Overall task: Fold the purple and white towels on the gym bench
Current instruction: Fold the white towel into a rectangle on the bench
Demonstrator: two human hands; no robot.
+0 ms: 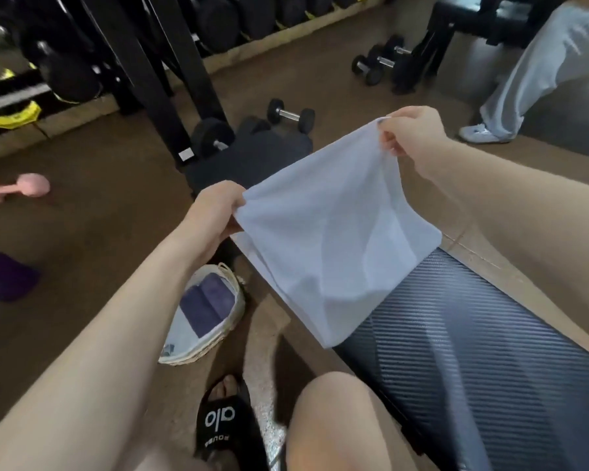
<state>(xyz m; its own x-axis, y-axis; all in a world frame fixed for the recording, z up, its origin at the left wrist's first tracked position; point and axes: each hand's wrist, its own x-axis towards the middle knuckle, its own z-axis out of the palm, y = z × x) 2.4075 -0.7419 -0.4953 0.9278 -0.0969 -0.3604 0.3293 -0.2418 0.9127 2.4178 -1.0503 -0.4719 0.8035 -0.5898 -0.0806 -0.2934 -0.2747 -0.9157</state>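
A white towel (334, 239) hangs spread in the air over the near end of the black ribbed gym bench (473, 351). My left hand (215, 212) grips its left top corner. My right hand (412, 134) pinches the right top corner, higher and farther away. The towel's lower edge drapes down onto the bench pad. A folded purple towel (208, 302) lies inside a white wicker basket (233, 277) on the floor left of the bench.
Dumbbells (289, 113) lie on the brown floor beyond the bench, near a black rack frame (170, 79). A pink dumbbell (21, 188) sits at far left. Another person's leg in light trousers (524, 79) stands at upper right. My sandalled foot (223, 419) is below.
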